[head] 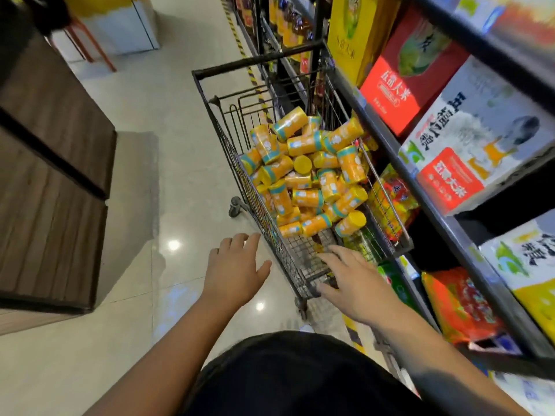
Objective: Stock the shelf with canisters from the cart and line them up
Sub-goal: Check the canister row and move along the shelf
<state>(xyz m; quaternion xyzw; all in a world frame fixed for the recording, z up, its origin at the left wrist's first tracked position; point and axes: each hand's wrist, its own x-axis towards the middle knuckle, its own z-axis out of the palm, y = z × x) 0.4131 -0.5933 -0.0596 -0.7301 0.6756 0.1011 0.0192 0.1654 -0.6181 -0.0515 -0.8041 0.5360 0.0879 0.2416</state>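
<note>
A black wire cart (pixel 210 74) stands in the aisle against the shelving. Its basket holds a loose heap of several yellow canisters (pixel 306 172) with teal bands and yellow lids, lying at all angles. My left hand (pixel 232 270) hovers just outside the cart's near left corner with fingers spread and holds nothing. My right hand (pixel 350 277) reaches over the near end of the basket, fingers straight and empty, a short way below the nearest canister (pixel 350 224). Neither hand touches a canister.
The shelf unit (pixel 444 226) runs along the right, filled with boxed and bagged rice and red and yellow packets. A dark wooden counter (pixel 51 163) stands at the left. Glossy tiled floor (pixel 168 181) lies between them, with a stool at the back left.
</note>
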